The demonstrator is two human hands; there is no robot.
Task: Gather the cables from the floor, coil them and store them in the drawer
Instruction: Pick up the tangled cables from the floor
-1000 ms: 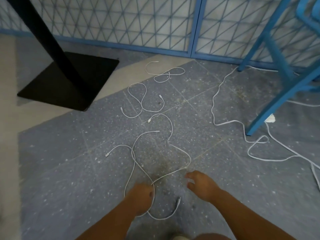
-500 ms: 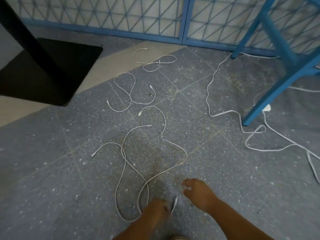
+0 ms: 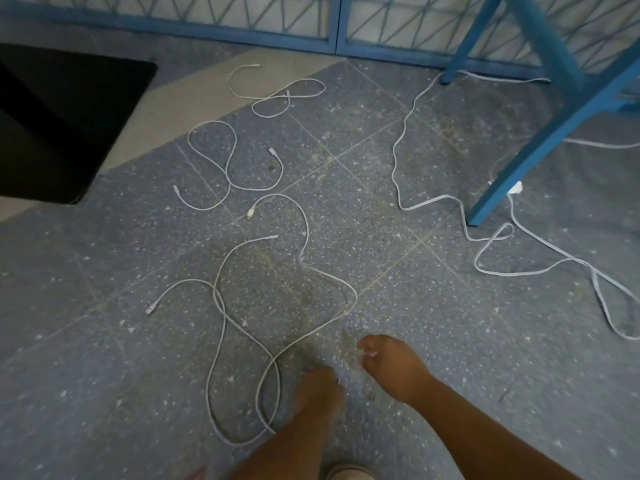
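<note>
On my far left a black base plate [image 3: 69, 126] lies on the speckled floor [image 3: 104, 341]. Next come the thin white cables. The far cable [image 3: 287, 94] is curled near the blue lattice panel [image 3: 242, 15], and a second cable [image 3: 227, 168] is looped below it. Nearer to me lie the two crossed cables [image 3: 221, 308], whose long loops run down to just beside the left forearm. The left hand [image 3: 317, 386] hangs low over the floor just right of those loops, fingers pointing down. It is blurred, so I cannot tell how far it is open or whether it pinches a cable end. Just beside it the right hand [image 3: 391, 365] hovers with its fingers loosely curled, holding nothing I can make out. Further right a long cable [image 3: 393, 161] snakes across the floor past the foot of a blue frame leg [image 3: 540, 150].
</note>
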